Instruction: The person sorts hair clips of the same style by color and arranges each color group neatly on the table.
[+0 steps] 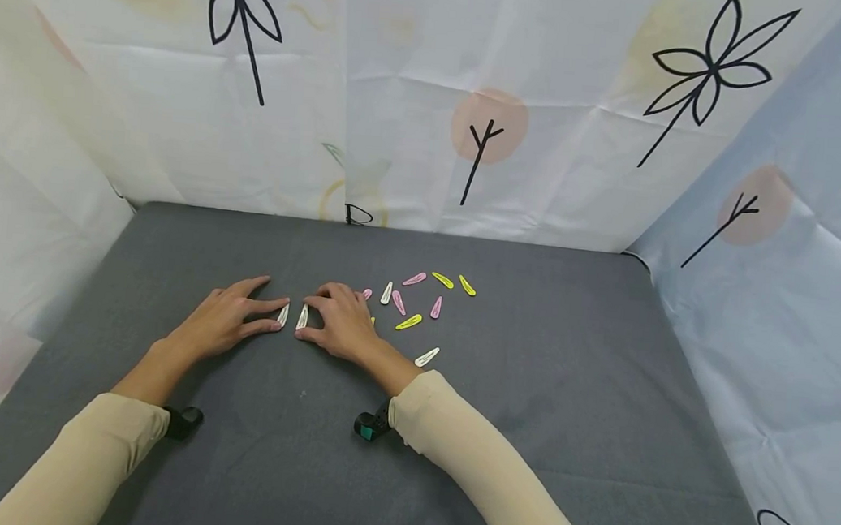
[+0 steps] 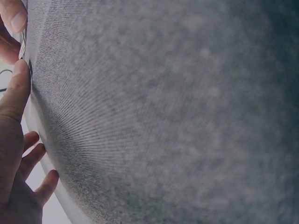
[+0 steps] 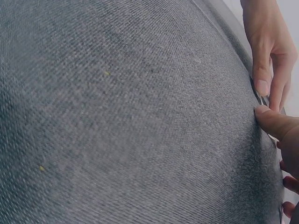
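Note:
Two white snap hair clips lie side by side on the grey cloth, a small gap between them. My left hand [image 1: 229, 318] pinches the left white hair clip [image 1: 283, 315] between thumb and forefinger, its other fingers spread. Close on the right, my right hand [image 1: 343, 322] holds the other white hair clip [image 1: 303, 317] by its two ends, thumb at the near end. In the left wrist view the left thumb [image 2: 18, 86] shows at the edge, the clip mostly hidden. The right wrist view catches both hands meeting near the right edge, with the right thumb [image 3: 271, 122] in front.
Right of the hands lie several loose hair clips: white [image 1: 386, 293], pink [image 1: 414, 279] and yellow [image 1: 467, 285]. A separate white clip [image 1: 426, 357] lies beside the right forearm. My right hand partly covers a pink clip [image 1: 367, 294]. Patterned curtains [image 1: 412, 172] border the grey table [image 1: 526, 432].

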A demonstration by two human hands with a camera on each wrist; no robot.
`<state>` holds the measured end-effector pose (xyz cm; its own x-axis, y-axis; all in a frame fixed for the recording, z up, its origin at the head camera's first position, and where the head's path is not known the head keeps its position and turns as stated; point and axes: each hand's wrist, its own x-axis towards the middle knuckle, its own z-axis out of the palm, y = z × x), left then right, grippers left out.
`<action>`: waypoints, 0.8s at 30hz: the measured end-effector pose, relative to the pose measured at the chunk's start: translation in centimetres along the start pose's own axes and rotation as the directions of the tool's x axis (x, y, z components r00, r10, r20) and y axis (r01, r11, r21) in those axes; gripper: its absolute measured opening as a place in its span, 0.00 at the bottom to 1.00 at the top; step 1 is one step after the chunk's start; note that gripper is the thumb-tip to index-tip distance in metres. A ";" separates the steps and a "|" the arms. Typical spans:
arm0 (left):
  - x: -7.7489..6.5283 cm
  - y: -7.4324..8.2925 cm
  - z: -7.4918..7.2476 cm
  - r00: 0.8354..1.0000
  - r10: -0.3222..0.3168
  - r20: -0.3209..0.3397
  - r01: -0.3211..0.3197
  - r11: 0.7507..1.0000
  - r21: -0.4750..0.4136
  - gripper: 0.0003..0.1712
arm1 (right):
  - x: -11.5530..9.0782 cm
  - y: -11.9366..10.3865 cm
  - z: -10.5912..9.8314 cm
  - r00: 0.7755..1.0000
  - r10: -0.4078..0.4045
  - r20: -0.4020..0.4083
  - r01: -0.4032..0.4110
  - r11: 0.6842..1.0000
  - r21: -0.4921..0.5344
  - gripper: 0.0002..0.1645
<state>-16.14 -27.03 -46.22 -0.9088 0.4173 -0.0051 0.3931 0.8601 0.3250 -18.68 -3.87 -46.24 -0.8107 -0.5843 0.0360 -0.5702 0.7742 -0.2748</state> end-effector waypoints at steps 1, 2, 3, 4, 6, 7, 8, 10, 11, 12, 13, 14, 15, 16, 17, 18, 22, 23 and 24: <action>0.0 0.0 0.0 1.000 0.000 -0.001 0.000 1.000 0.000 0.30 | 0.0 0.0 0.0 1.000 0.000 0.001 0.000 1.000 0.000 0.35; 0.0 0.0 0.0 1.000 0.001 -0.002 -0.001 1.000 0.000 0.30 | 0.0 0.0 0.0 1.000 -0.001 0.004 0.001 1.000 0.003 0.35; 0.0 0.0 -0.1 1.000 0.000 -0.003 0.000 1.000 0.001 0.30 | 0.0 0.1 -0.1 1.000 -0.002 0.004 0.002 1.000 0.008 0.36; 0.0 0.0 -0.1 1.000 0.001 -0.003 -0.001 1.000 0.002 0.30 | 0.0 0.1 -0.2 1.000 -0.007 0.006 0.007 1.000 0.014 0.36; 0.0 0.1 -0.1 1.000 0.001 -0.003 -0.001 1.000 0.004 0.30 | 0.0 0.4 -0.3 1.000 -0.025 0.006 0.025 0.999 0.037 0.37; 0.0 0.1 -0.1 1.000 0.001 -0.002 -0.001 1.000 0.005 0.30 | -0.1 0.5 -0.5 0.999 -0.037 0.002 0.037 0.998 0.049 0.37; 0.1 0.1 -0.1 1.000 0.001 0.000 -0.001 1.000 0.007 0.30 | -0.1 0.7 -0.6 0.999 -0.048 -0.002 0.048 0.997 0.063 0.37; 0.1 0.1 -0.1 1.000 0.003 0.001 -0.003 1.000 0.008 0.30 | -0.2 1.3 -1.1 0.998 -0.068 -0.015 0.069 0.994 0.082 0.37; 0.0 0.2 -0.1 1.000 0.004 0.001 -0.004 1.000 0.009 0.30 | -0.3 1.7 -1.3 0.997 -0.074 -0.022 0.075 0.993 0.088 0.37; 0.0 0.2 -0.1 1.000 0.005 0.000 -0.005 1.000 0.008 0.30 | -0.3 2.1 -1.6 0.996 -0.077 -0.033 0.080 0.993 0.090 0.37; 0.0 0.2 -0.1 1.000 0.007 -0.002 -0.007 1.000 0.009 0.30 | -0.4 2.6 -2.0 0.996 -0.077 -0.042 0.081 0.993 0.091 0.37; 0.0 0.2 -0.1 1.000 0.009 -0.004 -0.009 1.000 0.007 0.30 | -0.5 3.1 -2.3 0.996 -0.075 -0.051 0.079 0.993 0.089 0.37; 0.0 0.2 -0.2 1.000 0.009 -0.007 -0.009 1.000 0.005 0.30 | -0.6 3.7 -2.7 0.996 -0.071 -0.058 0.076 0.993 0.092 0.37; 0.0 0.2 -0.1 1.000 0.011 -0.009 -0.011 1.000 0.005 0.30 | -0.7 4.3 -3.0 0.996 -0.066 -0.065 0.072 0.993 0.093 0.37; 0.0 0.2 -0.1 1.000 0.012 -0.011 -0.012 1.000 0.003 0.30 | -0.8 5.0 -3.3 0.996 -0.059 -0.072 0.066 0.993 0.096 0.37; -0.1 0.2 -0.1 1.000 0.014 -0.013 -0.014 1.000 0.001 0.30 | -1.0 5.7 -3.6 0.996 -0.049 -0.080 0.057 0.994 0.099 0.37; -0.2 0.2 -0.1 1.000 0.018 -0.018 -0.018 1.000 -0.001 0.30 | -1.8 8.5 -4.3 0.997 0.010 -0.075 -0.002 0.995 0.101 0.37; -0.2 0.2 -0.1 1.000 0.017 -0.019 -0.017 1.000 -0.002 0.30 | -2.0 9.1 -4.4 0.997 0.025 -0.069 -0.018 0.995 0.098 0.36; -0.3 0.2 -0.1 1.000 0.016 -0.019 -0.016 1.000 -0.002 0.30 | -2.1 9.6 -4.4 0.997 0.038 -0.061 -0.032 0.995 0.092 0.36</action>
<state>-15.85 -27.02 -46.06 -0.9050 0.4251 0.0176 0.4070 0.8530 0.3268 -23.02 5.90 -44.74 -0.8385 -0.5384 0.0840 -0.5289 0.7670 -0.3632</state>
